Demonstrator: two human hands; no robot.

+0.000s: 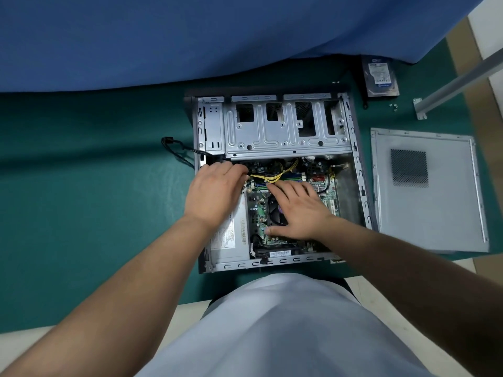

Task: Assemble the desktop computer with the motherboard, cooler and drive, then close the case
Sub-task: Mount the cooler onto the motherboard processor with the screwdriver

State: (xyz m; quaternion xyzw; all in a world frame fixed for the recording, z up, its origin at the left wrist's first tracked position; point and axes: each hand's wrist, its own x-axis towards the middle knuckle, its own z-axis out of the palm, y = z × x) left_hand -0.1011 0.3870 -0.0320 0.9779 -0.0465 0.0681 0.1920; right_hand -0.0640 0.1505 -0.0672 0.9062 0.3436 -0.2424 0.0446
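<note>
Inside the case (351, 131), your left hand (215, 191) pinches the yellow cable (272, 177); right hand (299, 210) lies spread on the cooler (276, 213). Seat the plug squarely.

Cables (275, 174) crowd mobo (257, 210).

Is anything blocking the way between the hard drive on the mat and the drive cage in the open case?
Nothing visible does. The hard drive lies on the green mat beyond the case's far right corner; the drive cage sits uncovered at the case's far end. Both hands, left hand and right hand, work lower, over the motherboard.
</note>
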